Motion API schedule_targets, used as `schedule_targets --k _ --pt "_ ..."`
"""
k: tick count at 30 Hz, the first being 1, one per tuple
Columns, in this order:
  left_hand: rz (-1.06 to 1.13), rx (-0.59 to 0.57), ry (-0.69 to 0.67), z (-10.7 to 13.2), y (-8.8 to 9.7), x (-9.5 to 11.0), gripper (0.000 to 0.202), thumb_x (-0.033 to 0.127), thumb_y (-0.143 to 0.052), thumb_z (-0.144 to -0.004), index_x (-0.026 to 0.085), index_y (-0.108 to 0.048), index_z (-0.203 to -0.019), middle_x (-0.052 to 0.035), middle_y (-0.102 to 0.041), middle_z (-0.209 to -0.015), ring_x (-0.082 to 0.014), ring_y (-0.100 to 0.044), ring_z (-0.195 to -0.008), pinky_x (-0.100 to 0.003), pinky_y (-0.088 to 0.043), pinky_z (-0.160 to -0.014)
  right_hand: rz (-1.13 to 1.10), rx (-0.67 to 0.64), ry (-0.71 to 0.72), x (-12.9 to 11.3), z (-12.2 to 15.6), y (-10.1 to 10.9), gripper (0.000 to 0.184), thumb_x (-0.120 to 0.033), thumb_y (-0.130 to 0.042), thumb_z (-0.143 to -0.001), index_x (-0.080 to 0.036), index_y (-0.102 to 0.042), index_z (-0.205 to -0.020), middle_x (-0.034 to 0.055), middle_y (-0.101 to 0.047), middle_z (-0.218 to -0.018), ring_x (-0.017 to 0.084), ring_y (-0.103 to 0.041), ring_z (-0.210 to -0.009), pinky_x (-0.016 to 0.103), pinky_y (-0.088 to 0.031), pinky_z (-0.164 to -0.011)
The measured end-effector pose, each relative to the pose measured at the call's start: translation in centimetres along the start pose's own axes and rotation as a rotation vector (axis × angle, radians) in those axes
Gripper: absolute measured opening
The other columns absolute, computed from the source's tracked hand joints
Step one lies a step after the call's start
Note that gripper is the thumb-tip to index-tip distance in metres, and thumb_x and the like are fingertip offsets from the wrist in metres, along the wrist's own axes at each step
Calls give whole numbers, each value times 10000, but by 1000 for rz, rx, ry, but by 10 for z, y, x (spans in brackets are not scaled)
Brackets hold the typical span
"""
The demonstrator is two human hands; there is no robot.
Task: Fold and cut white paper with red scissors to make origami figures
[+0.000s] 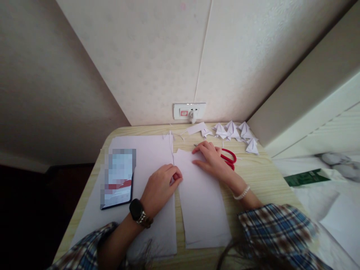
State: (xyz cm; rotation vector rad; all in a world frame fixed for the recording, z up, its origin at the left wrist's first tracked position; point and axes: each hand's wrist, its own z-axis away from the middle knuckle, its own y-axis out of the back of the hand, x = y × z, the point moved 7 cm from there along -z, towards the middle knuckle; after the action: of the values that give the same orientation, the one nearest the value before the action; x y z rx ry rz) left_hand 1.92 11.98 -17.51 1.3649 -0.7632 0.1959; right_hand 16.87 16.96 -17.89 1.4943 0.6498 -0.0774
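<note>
A narrow stack of white paper (202,210) lies lengthwise on the table, its top edge uneven. My left hand (160,185), with a dark watch at the wrist, has its fingers curled and the thumb and forefinger meeting at the stack's left edge. Whatever may be in that pinch is hidden. Over the upper right corner of the same paper is my right hand (208,157), thumb and fingers apart, the fingertips at the sheet. Red-handled scissors (229,157) lie partly under this hand. Beneath my left forearm spreads a larger stack of white paper (157,228).
A phone (119,180) with a lit screen rests on the larger stack. Several folded white paper pieces (232,130) line the table's back right, beside a paper strip (196,128) and thin scraps. A wall socket (189,111) with a plug sits behind the table (258,187).
</note>
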Motion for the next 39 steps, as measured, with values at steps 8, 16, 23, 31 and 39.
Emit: schedule_targets --k 8,16,23,31,39 --pt "-2 3 -8 1 0 -2 111 139 -539 -820 211 -591 -755 3 -606 -763 -178 -565 -733 -294 -440 -689 17 -8 50 0 -2 -1 292 -204 -611 -815 -200 -588 -1106 87 -642 -1053 286 -532 -1032 462 -324 -871" --pt "2 13 -6 1 2 -1 116 139 -540 -818 207 -602 -749 1 -608 -755 -172 -565 -715 -285 -440 -664 -12 21 54 -4 1 2 144 -207 -594 -804 -202 -616 -946 85 -638 -991 283 -533 -997 471 -324 -871" --pt "16 24 -7 3 1 -1 123 131 -525 -819 206 -593 -750 -7 -608 -761 -184 -572 -746 -299 -444 -686 -158 124 9 2 4 13 55 -201 -596 -785 -209 -551 -816 67 -640 -909 265 -557 -927 473 -332 -897" --pt "74 50 0 3 2 0 127 143 -509 -843 200 -595 -770 -6 -598 -755 -174 -574 -728 -296 -443 -678 -515 392 -183 43 15 47 121 -326 -567 -803 -229 -497 -784 -21 -530 -657 150 -487 -561 262 -374 -516" --pt "209 158 10 5 10 -1 106 182 -503 -875 191 -608 -892 -20 -619 -850 -154 -583 -738 -277 -463 -655 -736 558 -289 58 26 60 165 -370 -564 -809 -236 -474 -844 -54 -455 -593 117 -402 -446 232 -311 -394"
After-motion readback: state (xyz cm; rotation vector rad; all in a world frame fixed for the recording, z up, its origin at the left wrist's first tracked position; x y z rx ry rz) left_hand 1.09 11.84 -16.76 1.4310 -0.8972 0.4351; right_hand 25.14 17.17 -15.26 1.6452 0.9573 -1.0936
